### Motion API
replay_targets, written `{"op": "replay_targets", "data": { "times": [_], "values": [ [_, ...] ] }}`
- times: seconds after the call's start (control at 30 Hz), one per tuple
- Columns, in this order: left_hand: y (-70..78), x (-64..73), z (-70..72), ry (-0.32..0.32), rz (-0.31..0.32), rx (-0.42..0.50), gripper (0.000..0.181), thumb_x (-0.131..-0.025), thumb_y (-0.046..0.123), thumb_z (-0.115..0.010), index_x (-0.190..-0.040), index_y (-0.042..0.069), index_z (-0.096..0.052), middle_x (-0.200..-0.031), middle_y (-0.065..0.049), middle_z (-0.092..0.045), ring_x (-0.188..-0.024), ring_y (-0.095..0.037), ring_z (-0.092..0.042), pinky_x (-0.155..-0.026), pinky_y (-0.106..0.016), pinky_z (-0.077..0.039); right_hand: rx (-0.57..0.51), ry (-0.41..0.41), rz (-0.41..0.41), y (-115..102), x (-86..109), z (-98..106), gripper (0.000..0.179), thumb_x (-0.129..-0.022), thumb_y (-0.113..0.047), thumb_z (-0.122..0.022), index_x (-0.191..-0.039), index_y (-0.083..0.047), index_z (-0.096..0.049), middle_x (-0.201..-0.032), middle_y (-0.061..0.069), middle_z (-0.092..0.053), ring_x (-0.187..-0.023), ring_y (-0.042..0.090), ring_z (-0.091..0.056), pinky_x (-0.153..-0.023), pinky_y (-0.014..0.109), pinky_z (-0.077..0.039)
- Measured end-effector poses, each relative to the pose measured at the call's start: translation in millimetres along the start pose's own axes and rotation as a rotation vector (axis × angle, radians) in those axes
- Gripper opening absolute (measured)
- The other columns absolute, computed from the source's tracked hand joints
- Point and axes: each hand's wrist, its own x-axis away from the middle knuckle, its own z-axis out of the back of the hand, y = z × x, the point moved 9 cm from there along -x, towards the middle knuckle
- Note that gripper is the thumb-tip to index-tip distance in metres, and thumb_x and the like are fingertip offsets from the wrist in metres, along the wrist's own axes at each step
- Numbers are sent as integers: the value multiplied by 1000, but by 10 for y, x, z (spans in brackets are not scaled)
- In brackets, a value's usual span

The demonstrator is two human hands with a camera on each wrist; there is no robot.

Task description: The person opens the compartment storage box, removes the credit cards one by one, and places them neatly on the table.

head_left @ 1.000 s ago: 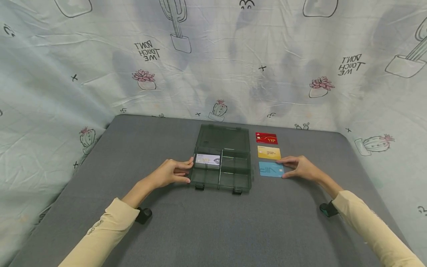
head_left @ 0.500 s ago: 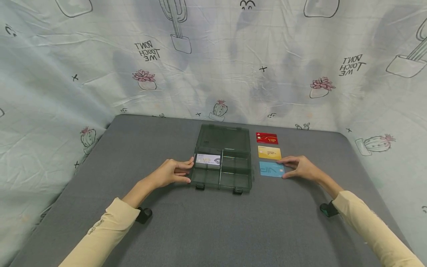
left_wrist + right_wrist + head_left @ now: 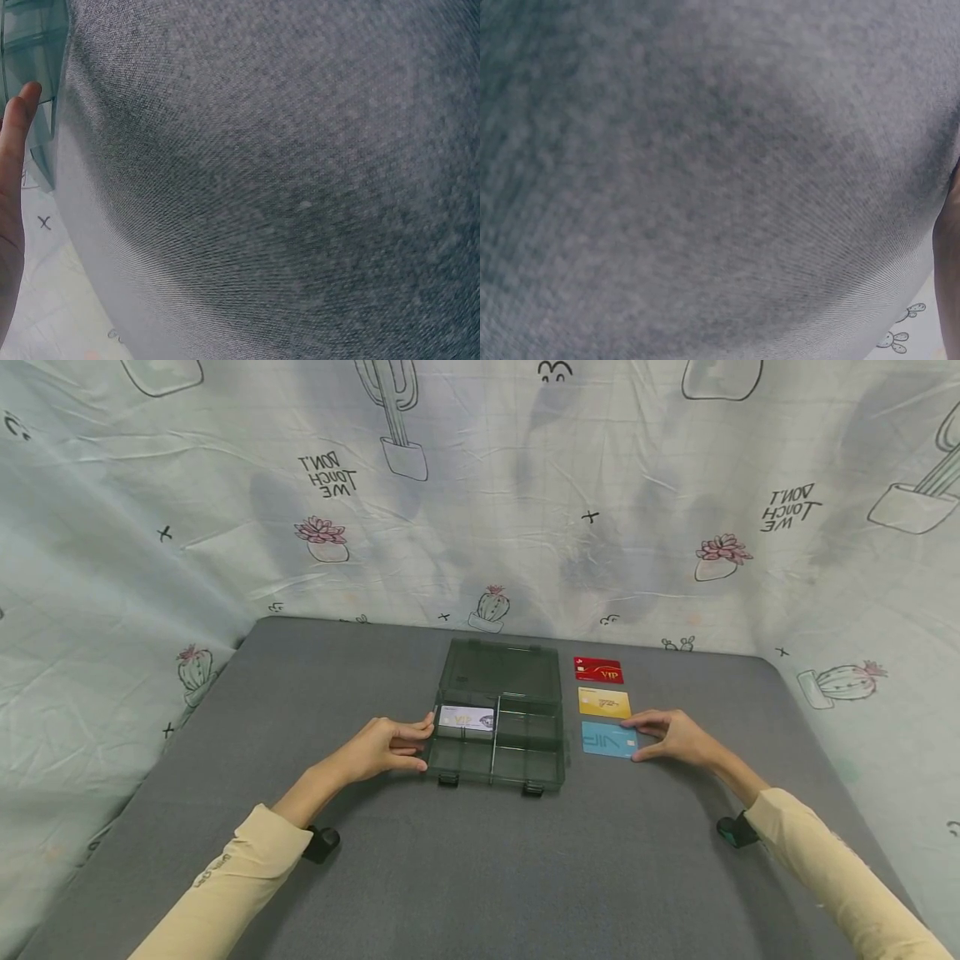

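Observation:
A dark translucent divided box [image 3: 501,670] lies with its lid folded back on the grey table. In its far left compartment is a white VIP card [image 3: 467,718]. My left hand [image 3: 378,749] rests against the box's left side, fingers loosely extended; the left wrist view shows part of the hand [image 3: 10,187] beside the box [image 3: 36,37]. My right hand [image 3: 675,739] touches the right end of a blue VIP card [image 3: 606,739], fingertips and thumb near its two corners. The card lies flat. Only a sliver of hand [image 3: 949,262] shows in the right wrist view.
Behind the blue card lie a yellow card [image 3: 604,702] and a red VIP card [image 3: 598,670], in a column right of the box. Grey fabric covers the table [image 3: 480,868]. A white cloth [image 3: 480,510] printed with cacti hangs along the back and sides.

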Motion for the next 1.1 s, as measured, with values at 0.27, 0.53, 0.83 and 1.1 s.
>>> {"op": "replay_targets", "data": {
  "times": [0.27,0.53,0.83,1.1],
  "values": [
    [-13,13,8,3,-1,-3,63,-79,5,-75,-135,-7,-48,-148,-21,-30,-120,-34,-54,-93,-25,-53,4,4,6,2,-16,-11,57,-72,-8,-84,-121,8,-62,-129,28,-53,-122,39,-48,-99,17,-46],
    [-8,11,-5,-5,-19,-14,63,-80,6,-75,-135,-6,-49,-148,-21,-30,-118,-34,-56,-93,-26,-53,-136,48,-23,73,22,25,54,-77,-7,-81,-124,9,-59,-130,28,-54,-112,1,-57,-92,15,-50],
    [-15,-1,-8,-1,-2,-12,62,-79,6,-75,-135,-6,-49,-148,-21,-31,-117,-33,-56,-92,-26,-53,-223,123,-51,41,98,103,50,-87,-8,-71,-130,10,-53,-130,26,-55,-105,7,-64,-88,16,-53],
    [-2,5,-3,4,-18,-23,62,-79,5,-75,-134,-6,-49,-148,-21,-31,-119,-34,-55,-93,-26,-53,-218,300,-53,-138,176,106,48,-88,-13,-73,-126,10,-56,-126,14,-62,-103,-1,-61,-86,9,-49]
  ]
}}
